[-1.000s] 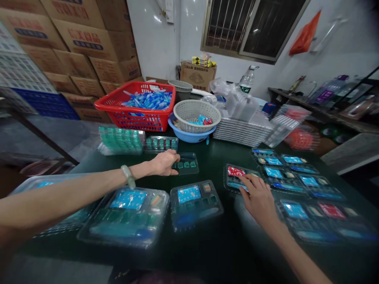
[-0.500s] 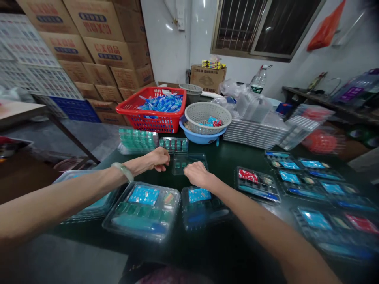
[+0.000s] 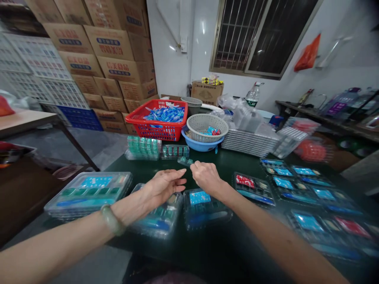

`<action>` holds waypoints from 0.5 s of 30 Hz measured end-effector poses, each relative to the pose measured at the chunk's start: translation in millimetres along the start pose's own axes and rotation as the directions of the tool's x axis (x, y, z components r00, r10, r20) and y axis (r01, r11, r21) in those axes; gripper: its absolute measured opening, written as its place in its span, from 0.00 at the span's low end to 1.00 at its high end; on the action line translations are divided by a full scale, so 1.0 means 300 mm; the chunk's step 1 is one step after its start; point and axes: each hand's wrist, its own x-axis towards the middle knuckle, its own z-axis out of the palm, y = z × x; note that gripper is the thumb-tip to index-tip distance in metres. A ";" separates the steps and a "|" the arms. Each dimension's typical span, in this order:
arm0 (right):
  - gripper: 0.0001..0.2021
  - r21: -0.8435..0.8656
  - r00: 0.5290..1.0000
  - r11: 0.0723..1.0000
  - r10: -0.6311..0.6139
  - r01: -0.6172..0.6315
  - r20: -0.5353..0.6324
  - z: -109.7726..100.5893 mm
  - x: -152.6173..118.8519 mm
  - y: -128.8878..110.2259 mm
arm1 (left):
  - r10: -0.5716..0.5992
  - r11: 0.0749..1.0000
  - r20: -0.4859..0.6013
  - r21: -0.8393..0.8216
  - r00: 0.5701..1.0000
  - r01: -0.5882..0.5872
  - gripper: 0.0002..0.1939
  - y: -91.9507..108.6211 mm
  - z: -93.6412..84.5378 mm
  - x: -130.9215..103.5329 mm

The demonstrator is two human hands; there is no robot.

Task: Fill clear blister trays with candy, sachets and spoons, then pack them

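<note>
My left hand (image 3: 167,183), with a jade bangle at the wrist, hangs above a filled clear box (image 3: 160,225), fingers apart and nothing in them. Beside it my right hand (image 3: 206,177) is closed at the end of a small clear piece with green bits (image 3: 184,161), which it seems to pinch. Just below the right hand lies a clear tray (image 3: 207,223) with a blue dotted packet (image 3: 199,197) and a blue item. A stack of green-filled trays (image 3: 144,148) and one more such tray (image 3: 175,151) sit beyond the hands.
Behind are a red basket (image 3: 156,128) of blue-white items, a grey colander (image 3: 207,125) on a blue basin (image 3: 203,146), and stacked clear trays (image 3: 250,140). Filled boxes (image 3: 89,197) stand at left. Several filled trays, one with a red packet (image 3: 245,181), lie at right.
My left hand has come back toward me and opened over the filled box. The clear tray between my hands is no longer seen there; a small green-filled piece shows by my right hand. The view has shifted.
</note>
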 end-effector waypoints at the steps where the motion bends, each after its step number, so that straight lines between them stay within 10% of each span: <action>1: 0.09 -0.002 0.999 1.000 0.004 -0.004 -0.032 -0.034 -0.015 -0.016 | 0.009 0.997 0.025 -0.074 1.000 -0.007 0.09 -0.010 0.011 -0.019; 8: 0.07 -0.013 0.941 0.977 -0.208 0.213 -0.267 -0.230 -0.165 -0.170 | 0.303 0.846 -0.029 -0.451 0.952 -0.283 0.20 -0.111 0.051 -0.125; 15: 0.09 0.005 0.906 0.974 -0.210 0.228 -0.367 -0.256 -0.251 -0.225 | 0.650 0.726 0.120 -0.392 0.751 -0.565 0.41 -0.203 0.121 -0.127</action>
